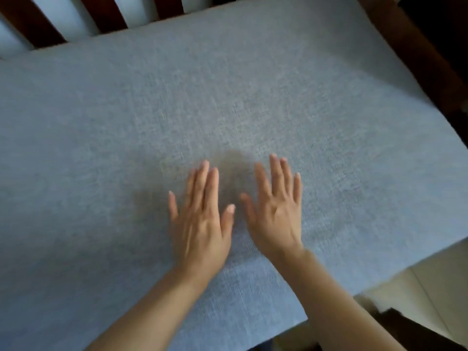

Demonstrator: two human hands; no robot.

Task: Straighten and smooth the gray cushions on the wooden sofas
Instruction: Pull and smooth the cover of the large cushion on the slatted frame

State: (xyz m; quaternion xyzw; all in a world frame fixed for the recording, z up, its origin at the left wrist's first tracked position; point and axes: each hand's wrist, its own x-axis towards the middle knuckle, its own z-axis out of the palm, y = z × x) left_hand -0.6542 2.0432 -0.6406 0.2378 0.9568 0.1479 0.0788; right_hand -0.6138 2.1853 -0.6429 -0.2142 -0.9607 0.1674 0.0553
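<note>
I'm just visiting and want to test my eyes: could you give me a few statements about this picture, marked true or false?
1. Both hands are flat with straight fingers over the gray cushion. True.
2. The left hand grips a cloth. False: it holds nothing.
3. Dark wooden slats show behind the cushion. True.
4. The right hand is curled into a fist. False: its fingers are spread.
5. A pillow lies on the cushion. False: only the hands are over it.

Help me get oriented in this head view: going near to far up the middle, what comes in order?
Bare forearms → left hand and right hand, flat, side by side → open gray cushion → dark wooden back slats.
</note>
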